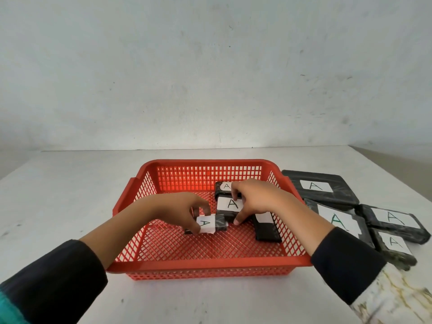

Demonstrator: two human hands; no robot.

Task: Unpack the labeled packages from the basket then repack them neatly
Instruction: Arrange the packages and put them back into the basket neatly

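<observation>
Hidden bits first: right hand (259, 197) covers most of the far package (224, 187) in the red basket (210, 261); only its label corner with an "A" shows. The long package (266, 229) by the basket's right wall has its label partly under the right wrist, letter unreadable. Both sleeves run out of view at the bottom edge.

Left hand (184, 208): fingers pinched on the small package (207, 224), thumb on the near side, fingertips on the far edge, white "A" label facing up. It sits low near the basket's mesh floor, centre-left; can't tell if it's lifted or resting.

Right hand: fingers clamped on the middle package (230, 206), fingertips at its far edge, thumb down at the near edge. That one touches the small package and lies beside the long one.

Outside, to the right of the basket: four black wrapped packages, all labelled "A", on the bench (70, 183), bunched and overlapping — large one (320, 187) at the back, another (339, 222) against the basket wall partly behind the right forearm, two more (395, 220) (397, 246) at the far right.

Bench is white, scuffed. Wall (210, 66) behind is plain white, marked.
</observation>
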